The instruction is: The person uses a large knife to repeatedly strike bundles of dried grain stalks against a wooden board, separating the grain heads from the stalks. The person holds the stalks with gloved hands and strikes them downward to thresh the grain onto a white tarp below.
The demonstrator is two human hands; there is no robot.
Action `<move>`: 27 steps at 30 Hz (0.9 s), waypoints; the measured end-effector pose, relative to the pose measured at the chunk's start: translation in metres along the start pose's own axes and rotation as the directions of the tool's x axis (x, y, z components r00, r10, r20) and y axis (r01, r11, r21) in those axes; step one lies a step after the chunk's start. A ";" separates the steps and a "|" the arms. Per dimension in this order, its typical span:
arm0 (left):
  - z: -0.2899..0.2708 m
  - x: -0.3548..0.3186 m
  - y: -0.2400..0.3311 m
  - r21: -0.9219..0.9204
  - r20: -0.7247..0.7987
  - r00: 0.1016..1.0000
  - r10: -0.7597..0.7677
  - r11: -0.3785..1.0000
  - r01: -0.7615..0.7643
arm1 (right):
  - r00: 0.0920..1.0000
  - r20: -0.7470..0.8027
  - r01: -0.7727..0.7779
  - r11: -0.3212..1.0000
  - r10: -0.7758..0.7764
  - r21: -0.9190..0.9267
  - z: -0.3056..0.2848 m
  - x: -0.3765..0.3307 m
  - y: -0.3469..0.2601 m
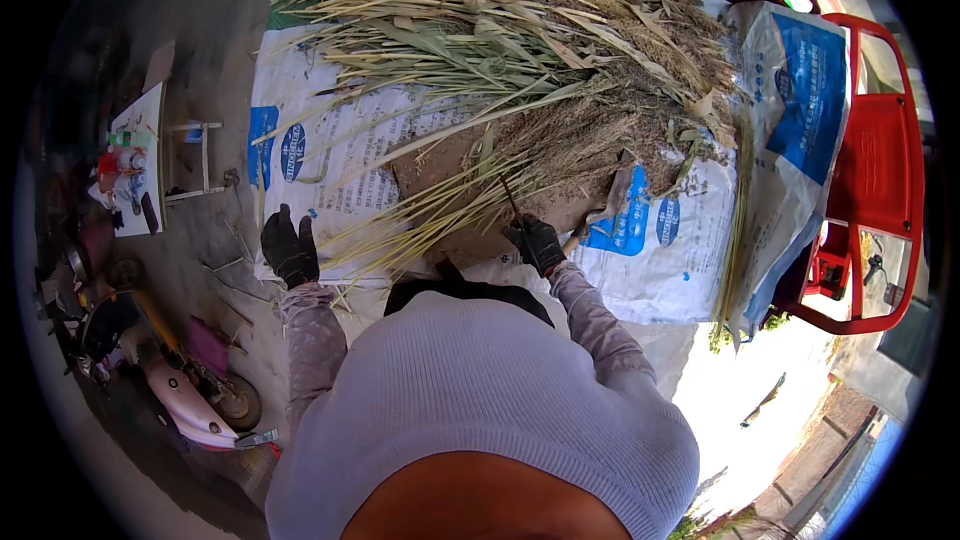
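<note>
My left hand, in a black glove, hovers by the left front edge of the white sheeting with thumb and fingers apart. It holds nothing, and the cut ends of some stalks lie just to its right. In the middle, my right hand, also black-gloved, is closed around a thin dark stick-like tool that points away from me. Its exact kind cannot be made out. Loose yellow-green stalks with brown seed heads lie beside the tool. A brown flat piece shows partly beneath them.
A large heap of dried stalks covers the far side of the printed white sheeting. A red metal frame stands at the right, partly draped with a sack. At the left are a pink scooter and a small white table.
</note>
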State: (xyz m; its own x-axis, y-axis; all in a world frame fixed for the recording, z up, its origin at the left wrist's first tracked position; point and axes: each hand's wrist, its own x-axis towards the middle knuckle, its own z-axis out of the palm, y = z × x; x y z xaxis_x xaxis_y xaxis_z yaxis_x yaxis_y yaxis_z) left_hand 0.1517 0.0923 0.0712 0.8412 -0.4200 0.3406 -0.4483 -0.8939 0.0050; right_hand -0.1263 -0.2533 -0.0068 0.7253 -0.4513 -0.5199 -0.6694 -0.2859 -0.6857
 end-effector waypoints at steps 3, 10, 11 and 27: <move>0.028 0.080 0.106 -0.378 0.130 0.961 0.243 0.908 -0.179 | 0.948 -0.288 -0.116 0.990 0.136 0.085 -0.037 0.036 0.028; 0.072 0.097 0.235 -0.588 0.619 0.546 0.564 0.794 -0.154 | 0.889 -0.445 -0.126 0.992 0.109 -0.009 -0.120 0.070 0.004; 0.060 0.080 0.233 -0.607 0.408 0.622 0.669 0.707 -0.363 | 0.889 -0.442 -0.140 0.990 0.120 -0.013 -0.124 0.066 0.006; 0.029 -0.083 0.071 -0.301 0.793 0.540 0.280 0.952 -0.051 | 0.980 -0.131 -0.172 0.963 0.147 -0.207 -0.037 0.041 0.018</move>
State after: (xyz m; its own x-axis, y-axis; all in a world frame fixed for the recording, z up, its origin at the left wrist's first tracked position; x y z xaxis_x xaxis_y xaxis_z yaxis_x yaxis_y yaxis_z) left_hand 0.0586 0.0594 0.0163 0.5687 -0.6020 -0.5606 -0.5613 -0.7822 0.2705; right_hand -0.1149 -0.3085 -0.0218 0.5916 -0.5954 -0.5437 -0.8028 -0.3727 -0.4655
